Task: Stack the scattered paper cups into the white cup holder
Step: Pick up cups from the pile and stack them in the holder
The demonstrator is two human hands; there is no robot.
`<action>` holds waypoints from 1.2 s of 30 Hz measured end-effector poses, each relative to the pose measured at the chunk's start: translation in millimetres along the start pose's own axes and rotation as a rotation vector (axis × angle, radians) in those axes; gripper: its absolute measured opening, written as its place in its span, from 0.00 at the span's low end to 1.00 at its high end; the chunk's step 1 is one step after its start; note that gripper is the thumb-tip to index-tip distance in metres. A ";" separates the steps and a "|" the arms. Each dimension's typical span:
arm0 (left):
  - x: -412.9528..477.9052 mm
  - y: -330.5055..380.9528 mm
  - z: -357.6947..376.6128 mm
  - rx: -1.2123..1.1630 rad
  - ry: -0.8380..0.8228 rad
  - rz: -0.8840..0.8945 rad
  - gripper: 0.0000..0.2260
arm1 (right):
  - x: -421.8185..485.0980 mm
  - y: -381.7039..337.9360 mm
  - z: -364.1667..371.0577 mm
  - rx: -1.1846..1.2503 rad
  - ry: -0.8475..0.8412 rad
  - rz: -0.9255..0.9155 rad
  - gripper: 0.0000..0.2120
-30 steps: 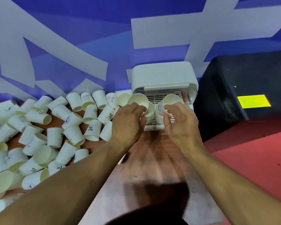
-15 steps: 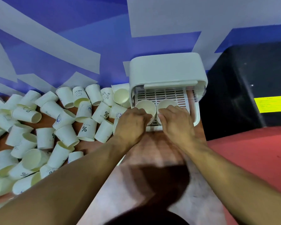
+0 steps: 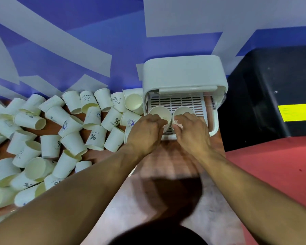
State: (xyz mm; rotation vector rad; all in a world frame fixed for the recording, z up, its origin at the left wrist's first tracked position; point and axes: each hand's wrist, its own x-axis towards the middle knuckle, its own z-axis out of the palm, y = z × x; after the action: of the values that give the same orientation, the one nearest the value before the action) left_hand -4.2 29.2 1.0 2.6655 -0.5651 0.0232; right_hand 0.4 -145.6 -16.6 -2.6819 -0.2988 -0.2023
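Observation:
The white cup holder point(image 3: 184, 75) stands against the blue wall, its lid raised over a slotted tray. Two cup stacks sit side by side at the tray's front. My left hand point(image 3: 145, 133) grips the left cup stack point(image 3: 160, 112). My right hand point(image 3: 193, 133) grips the right cup stack point(image 3: 183, 111). Both stacks' lower parts are hidden behind my fingers. Several loose paper cups point(image 3: 95, 137) lie scattered on the table to the left.
A black box point(image 3: 272, 96) with a yellow label stands right of the holder. The wooden table point(image 3: 166, 163) ends at a red floor point(image 3: 276, 174) on the right. The blue and white wall point(image 3: 95, 41) closes off the back.
Both hands have lowered the two cup stacks into the holder's tray and pushed them in. The view has shifted closer and slightly left.

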 end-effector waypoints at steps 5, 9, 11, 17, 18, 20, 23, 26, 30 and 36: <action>-27.5 -1.5 -9.8 -0.046 0.101 -0.041 0.15 | -12.2 -20.3 -18.6 0.073 0.136 -0.026 0.14; -65.0 -6.9 -14.2 -0.087 0.188 -0.191 0.14 | -32.7 -39.8 -22.4 0.093 0.126 -0.053 0.14; -86.4 -12.0 -15.4 -0.086 0.200 -0.263 0.14 | -43.3 -51.5 -21.0 0.109 0.090 -0.059 0.14; -146.8 -34.9 -22.3 -0.072 0.160 -0.495 0.13 | -64.3 -90.7 -5.0 0.111 -0.038 -0.154 0.15; -154.7 -37.7 -25.9 -0.067 0.157 -0.522 0.13 | -65.6 -98.2 -0.7 0.105 -0.084 -0.156 0.16; -168.8 -45.1 -31.7 -0.023 0.157 -0.495 0.13 | -66.8 -112.6 10.2 0.087 -0.190 -0.152 0.17; -188.4 -66.4 -35.0 0.001 0.105 -0.540 0.10 | -66.3 -132.6 32.0 0.068 -0.300 -0.195 0.20; -200.6 -93.1 -34.3 0.044 -0.035 -0.729 0.14 | -63.2 -149.5 57.0 0.050 -0.391 -0.218 0.22; -207.8 -121.3 -38.8 0.111 -0.137 -0.749 0.19 | -53.8 -167.5 83.6 -0.004 -0.484 -0.251 0.26; -206.2 -158.9 -30.3 0.044 -0.331 -0.701 0.27 | -45.4 -180.1 106.2 -0.168 -0.647 -0.279 0.28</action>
State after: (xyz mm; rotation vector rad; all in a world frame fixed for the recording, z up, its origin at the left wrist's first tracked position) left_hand -129.1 252.8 -54.3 2.7744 0.3060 -0.6154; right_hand -76.7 51.5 -47.8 -2.7867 -0.8843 0.5978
